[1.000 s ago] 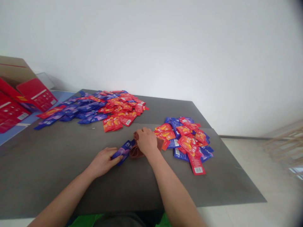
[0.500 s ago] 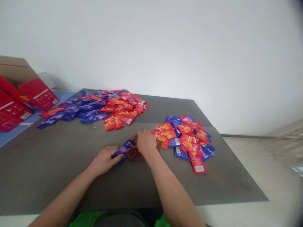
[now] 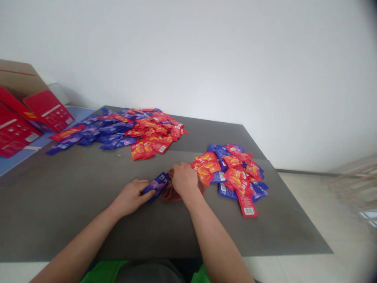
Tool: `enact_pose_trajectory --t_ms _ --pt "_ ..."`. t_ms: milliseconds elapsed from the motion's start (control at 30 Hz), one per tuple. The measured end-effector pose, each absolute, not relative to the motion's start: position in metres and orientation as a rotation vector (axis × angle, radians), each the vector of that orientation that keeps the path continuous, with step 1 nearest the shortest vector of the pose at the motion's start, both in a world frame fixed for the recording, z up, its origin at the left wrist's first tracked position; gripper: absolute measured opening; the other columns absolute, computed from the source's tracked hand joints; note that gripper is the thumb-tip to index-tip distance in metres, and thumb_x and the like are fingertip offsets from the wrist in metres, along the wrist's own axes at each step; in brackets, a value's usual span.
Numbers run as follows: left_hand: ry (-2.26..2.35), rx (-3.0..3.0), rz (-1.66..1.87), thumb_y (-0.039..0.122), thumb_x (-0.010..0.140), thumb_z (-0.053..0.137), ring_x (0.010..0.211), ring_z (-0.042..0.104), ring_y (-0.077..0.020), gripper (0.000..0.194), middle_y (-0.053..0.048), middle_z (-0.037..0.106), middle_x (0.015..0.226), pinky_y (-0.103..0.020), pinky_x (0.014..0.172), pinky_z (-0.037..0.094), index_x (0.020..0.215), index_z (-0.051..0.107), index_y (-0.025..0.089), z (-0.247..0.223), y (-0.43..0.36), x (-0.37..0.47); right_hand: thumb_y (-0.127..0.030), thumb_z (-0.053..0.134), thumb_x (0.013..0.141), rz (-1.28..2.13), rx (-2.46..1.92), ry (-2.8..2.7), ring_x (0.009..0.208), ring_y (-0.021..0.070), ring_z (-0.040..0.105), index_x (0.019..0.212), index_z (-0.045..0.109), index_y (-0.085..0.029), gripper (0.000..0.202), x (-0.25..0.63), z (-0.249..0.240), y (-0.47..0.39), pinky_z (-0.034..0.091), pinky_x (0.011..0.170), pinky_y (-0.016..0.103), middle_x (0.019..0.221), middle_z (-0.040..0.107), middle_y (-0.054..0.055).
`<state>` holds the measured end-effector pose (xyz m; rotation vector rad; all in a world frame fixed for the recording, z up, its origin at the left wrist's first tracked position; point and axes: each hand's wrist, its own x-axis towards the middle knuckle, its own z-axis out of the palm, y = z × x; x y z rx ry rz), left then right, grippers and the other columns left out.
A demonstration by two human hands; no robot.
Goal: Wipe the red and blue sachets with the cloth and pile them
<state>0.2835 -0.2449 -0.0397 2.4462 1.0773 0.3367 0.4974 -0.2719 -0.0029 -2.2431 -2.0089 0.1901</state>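
On the grey table [image 3: 141, 236], my left hand [image 3: 132, 197] grips the near end of a purple-blue sachet [image 3: 157, 184], thumb on top and fingers along its far side. The sachet lies flat, its printed fruit picture facing up. My right hand [image 3: 184, 180] is closed over a crumpled brown cloth [image 3: 171, 194], pressed down beside the sachet's far end. Folds of the cloth show on both sides of that hand; its fingertips are partly hidden. Just right of the cloth lies a mixed pile of red and blue sachets [image 3: 235, 177].
A bigger heap of red and blue sachets [image 3: 147, 127] spreads across the table's back left. Beyond it, an open red cardboard box [image 3: 50, 110] stands on a blue surface [image 3: 79, 116]. A white wall [image 3: 188, 59] rises behind the table.
The cloth and my right hand have shifted slightly to the right over the table. My left hand still holds the sachet, whose printed face now shows more fully.
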Motion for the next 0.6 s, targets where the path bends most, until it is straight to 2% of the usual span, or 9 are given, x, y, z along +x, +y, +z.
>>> enact_pose_trajectory --t_ms 100,200,300,367,467,600 --pt "1.076 2.45 0.36 0.044 0.096 0.051 0.079 0.064 -0.0203 0.033 -0.002 0.069 0.078 -0.031 0.076 0.046 0.08 0.069 0.021 -0.041 -0.246 0.282 -0.025 0.05 0.096 0.153 -2.179 -1.98 0.102 0.0252 0.06 0.107 0.065 -0.021 0.019 0.494 0.013 -0.277 0.047 0.081 0.036 0.109 0.063 0.011" --pt "1.069 2.432 0.368 0.038 0.094 0.052 0.083 0.065 -0.0219 0.027 -0.004 0.072 0.083 -0.032 0.077 0.047 0.08 0.069 0.021 -0.043 -0.246 0.28 -0.034 0.058 0.093 0.184 -1.895 -2.111 0.1 0.0229 0.058 0.107 0.064 -0.026 0.017 0.473 0.023 -0.297 0.046 0.082 0.034 0.107 0.062 0.006" --pt "1.107 2.42 0.375 0.032 0.088 0.055 0.085 0.065 -0.0242 0.019 -0.005 0.074 0.089 -0.033 0.077 0.047 0.08 0.069 0.022 -0.045 -0.246 0.28 -0.035 0.059 0.092 0.222 -1.665 -2.289 0.1 0.021 0.058 0.107 0.063 -0.028 0.017 0.458 0.016 -0.305 0.046 0.082 0.033 0.107 0.062 0.002" --pt "1.094 2.43 0.356 0.033 0.089 0.054 0.085 0.065 -0.0238 0.021 -0.005 0.073 0.088 -0.034 0.078 0.047 0.08 0.069 0.022 -0.044 -0.245 0.281 -0.035 0.059 0.093 0.231 -1.713 -2.299 0.1 0.0202 0.058 0.109 0.061 -0.028 0.018 0.461 0.004 -0.299 0.046 0.083 0.032 0.108 0.062 0.002" --pt "1.062 2.467 0.337 0.039 0.096 0.049 0.079 0.064 -0.0207 0.033 -0.003 0.068 0.077 -0.032 0.076 0.046 0.073 0.064 0.021 -0.042 -0.245 0.283 -0.033 0.059 0.093 0.226 -1.986 -2.194 0.101 0.0197 0.06 0.111 0.061 -0.027 0.019 0.48 -0.01 -0.278 0.047 0.082 0.03 0.11 0.062 0.004" --pt "1.07 2.477 0.339 0.043 0.098 0.047 0.074 0.062 -0.0188 0.037 -0.001 0.063 0.073 -0.03 0.073 0.044 0.072 0.061 0.02 -0.04 -0.246 0.283 -0.025 0.05 0.097 0.145 -2.154 -2.083 0.101 0.0228 0.061 0.108 0.063 -0.022 0.017 0.503 -0.004 -0.26 0.047 0.082 0.034 0.11 0.063 0.009"
